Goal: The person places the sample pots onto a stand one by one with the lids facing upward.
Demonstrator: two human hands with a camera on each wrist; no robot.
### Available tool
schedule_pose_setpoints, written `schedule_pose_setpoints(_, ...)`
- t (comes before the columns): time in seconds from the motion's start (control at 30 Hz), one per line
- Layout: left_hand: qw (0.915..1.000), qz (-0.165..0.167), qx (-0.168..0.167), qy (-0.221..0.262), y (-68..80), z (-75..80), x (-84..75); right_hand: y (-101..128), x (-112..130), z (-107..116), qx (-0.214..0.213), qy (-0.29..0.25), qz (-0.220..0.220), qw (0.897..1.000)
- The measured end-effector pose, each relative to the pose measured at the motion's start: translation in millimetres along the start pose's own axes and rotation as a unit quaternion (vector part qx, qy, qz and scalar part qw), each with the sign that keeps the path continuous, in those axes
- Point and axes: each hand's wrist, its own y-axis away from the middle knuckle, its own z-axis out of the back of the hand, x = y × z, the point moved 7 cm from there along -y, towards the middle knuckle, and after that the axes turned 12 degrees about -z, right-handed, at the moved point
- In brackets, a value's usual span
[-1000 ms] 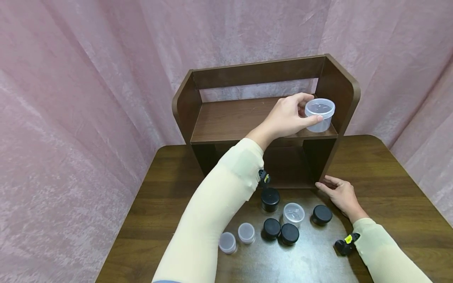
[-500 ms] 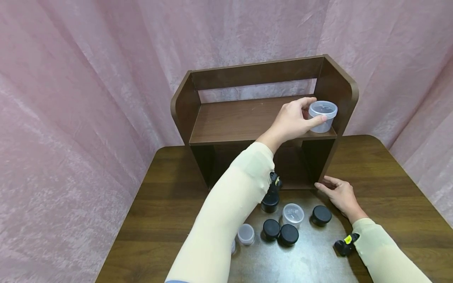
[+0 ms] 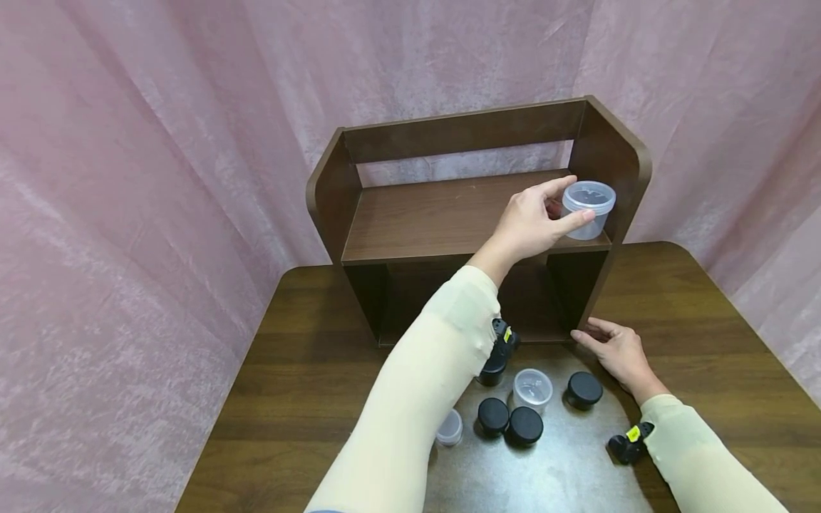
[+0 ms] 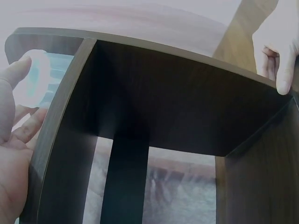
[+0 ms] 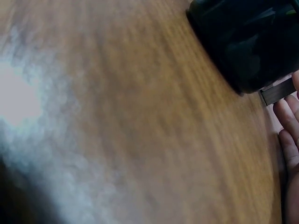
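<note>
A clear lidded container stands at the right end of the upper board of a dark wooden shelf. My left hand holds it between thumb and forefinger; the left wrist view shows the container against that hand, past the shelf's side wall. My right hand rests flat on the table with straight fingers touching the shelf's lower right corner. Its fingers show at that corner in the left wrist view, and again in the right wrist view.
On the wooden table in front of the shelf lie several small jars: black-lidded ones, a clear one and a small clear one. One black jar is close to my right hand. Pink curtain surrounds the table.
My left hand has carried the clear container a little farther right and back onto the upper board, and its fingers have straightened somewhat. My right hand has stayed put.
</note>
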Motion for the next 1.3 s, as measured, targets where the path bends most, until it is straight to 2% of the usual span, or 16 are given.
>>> schedule_pose_setpoints(0.5,0.9999,0.008,0.005,0.010,-1.9,-5.9,-1.7,0.5,-6.9,4.3,-0.006,0.008,-0.023,1.000)
schedule_pose_setpoints(1.0,0.9998,0.019,0.005,0.010,2.1,-2.7,1.7,0.9,-5.4,0.0,-0.007,0.004,-0.020,1.000)
schedule_pose_setpoints(1.3,0.9997,0.009,0.009,-0.020,1.8,-1.9,0.2,0.0,-3.4,0.5,-0.014,0.011,-0.017,1.000)
